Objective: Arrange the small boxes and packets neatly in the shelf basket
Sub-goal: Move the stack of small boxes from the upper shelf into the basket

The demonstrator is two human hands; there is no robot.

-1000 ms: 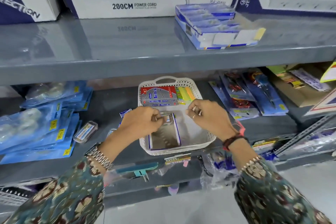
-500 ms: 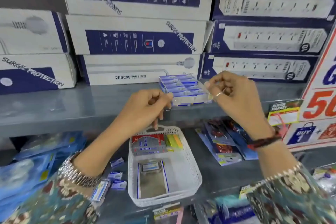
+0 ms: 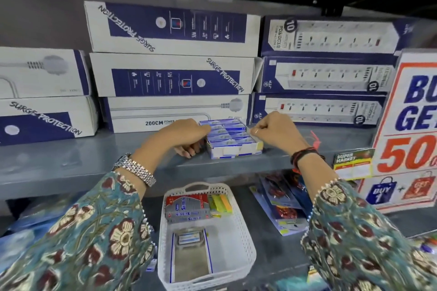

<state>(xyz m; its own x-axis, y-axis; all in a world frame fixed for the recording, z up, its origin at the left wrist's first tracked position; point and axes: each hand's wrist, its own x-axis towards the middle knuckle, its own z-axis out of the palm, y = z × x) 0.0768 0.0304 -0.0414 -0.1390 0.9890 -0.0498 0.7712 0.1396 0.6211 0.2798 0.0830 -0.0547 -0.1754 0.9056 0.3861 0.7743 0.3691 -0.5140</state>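
A white perforated basket [image 3: 243, 241] sits on the lower shelf. It holds red-and-grey staple boxes [image 3: 188, 208], yellow-green packets [image 3: 221, 203] and an opened flat box with one small packet [image 3: 189, 238]. On the upper shelf lies a block of several small blue-and-white boxes [image 3: 230, 139]. My left hand [image 3: 182, 137] presses against the block's left side, fingers curled round it. My right hand [image 3: 275, 131] has its fingertips pinched at the block's right edge.
Large white-and-blue power strip cartons [image 3: 172, 78] are stacked behind the block. A red "50" sale sign [image 3: 406, 130] stands at the right. Blue blister packs [image 3: 281, 201] lie right of the basket, and more blue packs [image 3: 21, 238] lie at the far left.
Both hands have risen from the basket on the lower shelf to the upper shelf and now close on either side of the block of blue boxes. The view tilted up.
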